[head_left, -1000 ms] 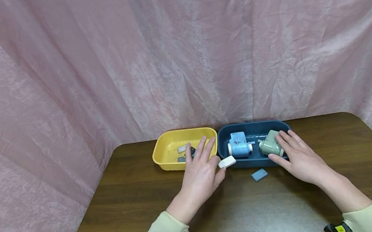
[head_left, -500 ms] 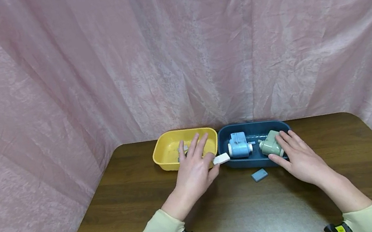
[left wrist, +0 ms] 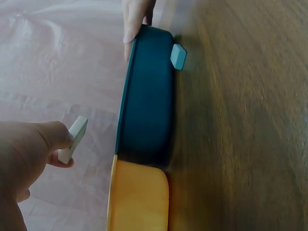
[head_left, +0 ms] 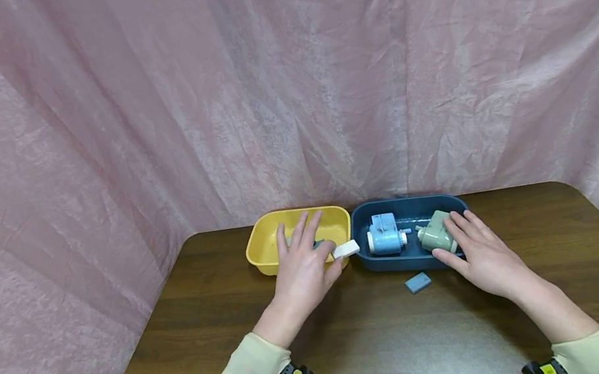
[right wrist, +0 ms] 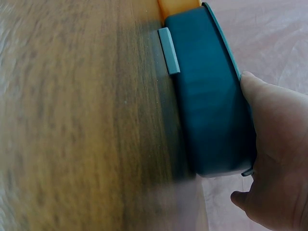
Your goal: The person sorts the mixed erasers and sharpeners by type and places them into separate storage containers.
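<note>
My left hand (head_left: pixel 301 273) pinches a white block that looks like an eraser (head_left: pixel 346 249) between thumb and index finger; its other fingers are spread above the yellow bin (head_left: pixel 259 257). In the left wrist view the white eraser (left wrist: pixel 73 139) is held up above the bin rims. My right hand (head_left: pixel 486 257) rests over the right end of the dark blue bin (head_left: pixel 409 263), fingers extended by a green pencil-sharpener-like thing (head_left: pixel 435 233). In the right wrist view its thumb touches the rim. A similar light-blue one (head_left: pixel 385 235) lies in the same bin.
A small blue-grey block (head_left: pixel 418 282) lies on the wooden table (head_left: pixel 399 343) before the blue bin. Small pieces in the yellow bin are partly hidden by my left hand. A pink curtain (head_left: pixel 281 83) hangs behind the table.
My left hand has moved left and slightly away from me, carrying the white eraser from the bins' junction toward the yellow bin. My right hand has stayed still.
</note>
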Available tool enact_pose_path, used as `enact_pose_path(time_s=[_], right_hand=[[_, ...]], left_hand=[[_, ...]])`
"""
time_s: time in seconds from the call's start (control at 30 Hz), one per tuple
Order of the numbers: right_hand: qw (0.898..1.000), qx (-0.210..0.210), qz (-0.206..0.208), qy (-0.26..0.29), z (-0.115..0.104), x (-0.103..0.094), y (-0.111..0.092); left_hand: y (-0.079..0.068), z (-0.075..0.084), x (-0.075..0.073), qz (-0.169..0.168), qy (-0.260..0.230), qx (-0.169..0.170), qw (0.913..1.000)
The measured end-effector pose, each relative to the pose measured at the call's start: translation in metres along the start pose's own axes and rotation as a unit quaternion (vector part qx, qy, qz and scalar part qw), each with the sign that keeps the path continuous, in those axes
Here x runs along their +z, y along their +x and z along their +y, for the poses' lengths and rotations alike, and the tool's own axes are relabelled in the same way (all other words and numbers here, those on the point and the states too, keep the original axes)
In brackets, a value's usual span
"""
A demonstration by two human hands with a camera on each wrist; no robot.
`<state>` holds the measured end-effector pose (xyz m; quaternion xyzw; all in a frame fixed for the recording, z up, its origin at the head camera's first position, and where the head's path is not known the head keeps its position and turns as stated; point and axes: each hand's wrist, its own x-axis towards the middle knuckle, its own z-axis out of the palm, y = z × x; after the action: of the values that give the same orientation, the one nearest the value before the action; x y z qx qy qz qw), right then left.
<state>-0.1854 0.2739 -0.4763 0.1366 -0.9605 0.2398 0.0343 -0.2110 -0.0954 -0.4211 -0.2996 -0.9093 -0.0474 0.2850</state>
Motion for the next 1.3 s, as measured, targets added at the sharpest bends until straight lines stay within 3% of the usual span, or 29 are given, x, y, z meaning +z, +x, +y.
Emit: enact_pose_path(time_s=[0.2,0.6,1.3], right_hand=[[1.0,-0.001,-0.001,-0.003,0.001,0.0,0.001],[1.0,-0.001,0.0,-0.002,0.0,-0.001,0.002],[1.0,0.002,0.002,-0.002,0.0,0.0,0.001]], left_hand=[[0.0,-0.009,0.004,0.009,-0.002,-0.007,0.9999],[0.001,-0.026,0.014,-0.021,0.001,-0.054,0.9983],[0.005,-0.043,0.034,-0.028,0.005,-0.114,0.9931]])
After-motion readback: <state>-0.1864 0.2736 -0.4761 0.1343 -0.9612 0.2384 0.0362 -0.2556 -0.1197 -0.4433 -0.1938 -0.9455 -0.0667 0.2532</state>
